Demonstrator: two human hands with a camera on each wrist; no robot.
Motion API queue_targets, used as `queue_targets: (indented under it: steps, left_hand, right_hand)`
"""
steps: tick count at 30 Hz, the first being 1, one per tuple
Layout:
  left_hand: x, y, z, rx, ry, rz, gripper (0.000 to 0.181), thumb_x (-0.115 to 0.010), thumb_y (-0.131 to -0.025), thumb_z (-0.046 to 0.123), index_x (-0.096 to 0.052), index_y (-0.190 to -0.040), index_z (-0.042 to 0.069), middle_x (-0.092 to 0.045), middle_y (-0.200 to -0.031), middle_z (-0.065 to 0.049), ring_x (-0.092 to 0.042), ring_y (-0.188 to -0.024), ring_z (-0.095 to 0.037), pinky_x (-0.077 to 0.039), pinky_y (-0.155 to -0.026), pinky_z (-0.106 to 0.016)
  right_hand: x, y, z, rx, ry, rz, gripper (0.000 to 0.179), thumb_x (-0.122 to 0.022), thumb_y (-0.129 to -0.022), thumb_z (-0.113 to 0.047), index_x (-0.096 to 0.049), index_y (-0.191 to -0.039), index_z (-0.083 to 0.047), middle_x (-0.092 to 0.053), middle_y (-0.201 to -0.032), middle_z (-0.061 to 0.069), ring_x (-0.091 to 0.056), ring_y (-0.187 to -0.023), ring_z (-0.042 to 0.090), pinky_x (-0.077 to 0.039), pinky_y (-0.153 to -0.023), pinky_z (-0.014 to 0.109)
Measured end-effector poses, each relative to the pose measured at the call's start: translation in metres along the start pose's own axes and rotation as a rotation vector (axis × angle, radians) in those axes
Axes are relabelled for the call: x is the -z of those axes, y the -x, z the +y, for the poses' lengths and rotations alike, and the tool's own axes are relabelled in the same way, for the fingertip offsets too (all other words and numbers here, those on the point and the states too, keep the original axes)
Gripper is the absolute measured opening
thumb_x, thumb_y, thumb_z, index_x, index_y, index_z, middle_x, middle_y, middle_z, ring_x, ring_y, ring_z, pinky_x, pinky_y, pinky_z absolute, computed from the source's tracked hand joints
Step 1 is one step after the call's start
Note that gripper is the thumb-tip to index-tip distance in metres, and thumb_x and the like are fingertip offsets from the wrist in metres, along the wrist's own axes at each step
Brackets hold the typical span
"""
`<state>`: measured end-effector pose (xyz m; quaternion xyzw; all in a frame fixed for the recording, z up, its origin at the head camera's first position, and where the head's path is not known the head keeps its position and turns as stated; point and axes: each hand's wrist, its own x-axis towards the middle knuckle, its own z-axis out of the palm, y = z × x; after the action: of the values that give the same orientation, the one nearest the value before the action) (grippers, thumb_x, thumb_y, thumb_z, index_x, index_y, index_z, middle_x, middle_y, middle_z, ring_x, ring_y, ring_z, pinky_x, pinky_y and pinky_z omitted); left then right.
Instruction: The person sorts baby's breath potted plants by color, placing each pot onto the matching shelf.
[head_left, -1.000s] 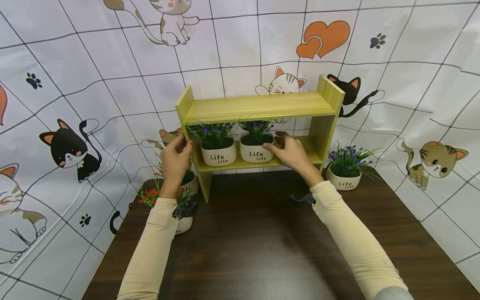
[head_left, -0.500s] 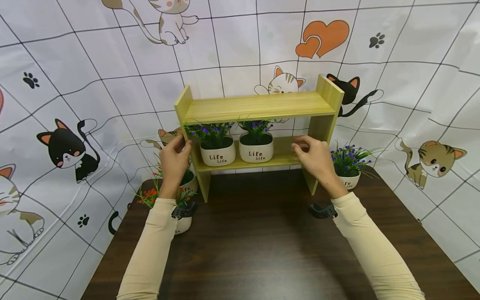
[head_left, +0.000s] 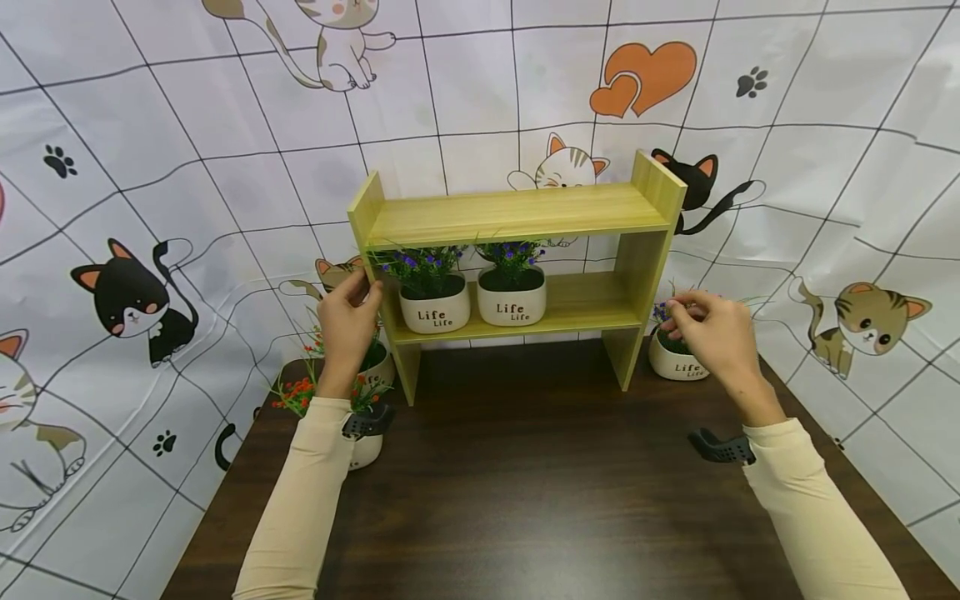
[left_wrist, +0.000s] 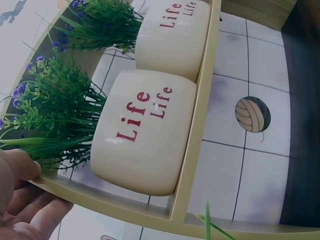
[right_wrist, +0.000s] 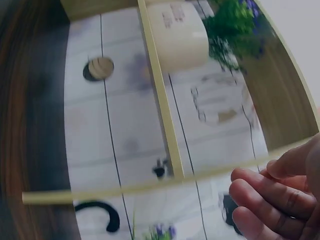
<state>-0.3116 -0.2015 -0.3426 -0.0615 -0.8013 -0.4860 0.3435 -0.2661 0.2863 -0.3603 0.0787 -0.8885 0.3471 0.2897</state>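
A light wooden two-tier shelf [head_left: 510,210] stands on the dark table, against the wall sheet. My left hand [head_left: 347,325] grips its left side panel, thumb inside and fingers outside, as the left wrist view shows. Just inside that panel sits a white "Life" pot [left_wrist: 145,130] with purple flowers. Another such pot [head_left: 512,302] stands beside it on the lower board. Past the shelf's right side, my right hand [head_left: 716,337] holds nothing, its fingers loosely bent. In the head view it overlaps a third purple-flowered pot [head_left: 670,360] on the table, hiding most of that plant.
Left of the shelf, two pots with orange-red flowers stand on the table: the front pot [head_left: 366,452] and the rear pot [head_left: 381,371], both partly behind my left arm. A cat-print sheet [head_left: 480,92] covers the walls around the table [head_left: 525,492].
My right hand has left the right-hand pot on the shelf and moved right, past the shelf's side, to the plant on the table. My left hand stays on the side panel.
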Motion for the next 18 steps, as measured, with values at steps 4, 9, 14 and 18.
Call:
queue_targets:
  steps: [4, 9, 14, 18]
  left_hand:
    - [0.000, 0.000, 0.000, 0.002, 0.000, 0.001, 0.032, -0.069, -0.105, 0.013, -0.073, -0.135, 0.001, -0.076, -0.126, -0.022, -0.076, -0.116, -0.034, -0.063, -0.094, -0.046]
    - [0.000, 0.000, 0.000, 0.006, -0.005, 0.001, 0.033, -0.068, -0.105, 0.013, -0.073, -0.135, 0.001, -0.076, -0.127, -0.022, -0.077, -0.116, -0.033, -0.063, -0.094, -0.046]
    - [0.000, 0.001, 0.000, 0.004, -0.008, 0.002, 0.033, -0.068, -0.105, 0.012, -0.073, -0.135, 0.001, -0.075, -0.127, -0.023, -0.077, -0.116, -0.034, -0.063, -0.094, -0.046]
    - [0.000, 0.001, -0.001, 0.008, -0.002, -0.001, 0.033, -0.067, -0.105, 0.011, -0.072, -0.135, 0.001, -0.075, -0.128, -0.023, -0.076, -0.117, -0.034, -0.062, -0.096, -0.047]
  right_hand:
    - [0.020, 0.005, 0.019, -0.043, 0.022, 0.033, 0.027, -0.066, -0.107, -0.018, -0.077, -0.114, 0.006, -0.079, -0.084, 0.026, -0.056, -0.052, -0.021, -0.045, -0.048, 0.008]
    - [0.040, 0.009, 0.046, -0.096, 0.080, 0.059, 0.031, -0.062, -0.108, -0.019, -0.076, -0.116, 0.008, -0.078, -0.093, 0.029, -0.052, -0.050, -0.023, -0.044, -0.042, 0.013]
    - [0.053, 0.013, 0.075, -0.161, 0.174, 0.067, 0.033, -0.059, -0.108, -0.020, -0.076, -0.116, 0.007, -0.080, -0.092, 0.024, -0.046, -0.050, -0.027, -0.039, -0.056, 0.013]
    - [0.060, 0.016, 0.099, -0.213, 0.219, 0.055, 0.034, -0.057, -0.107, -0.023, -0.077, -0.115, 0.003, -0.071, -0.069, -0.024, -0.042, -0.052, -0.029, -0.036, -0.068, 0.020]
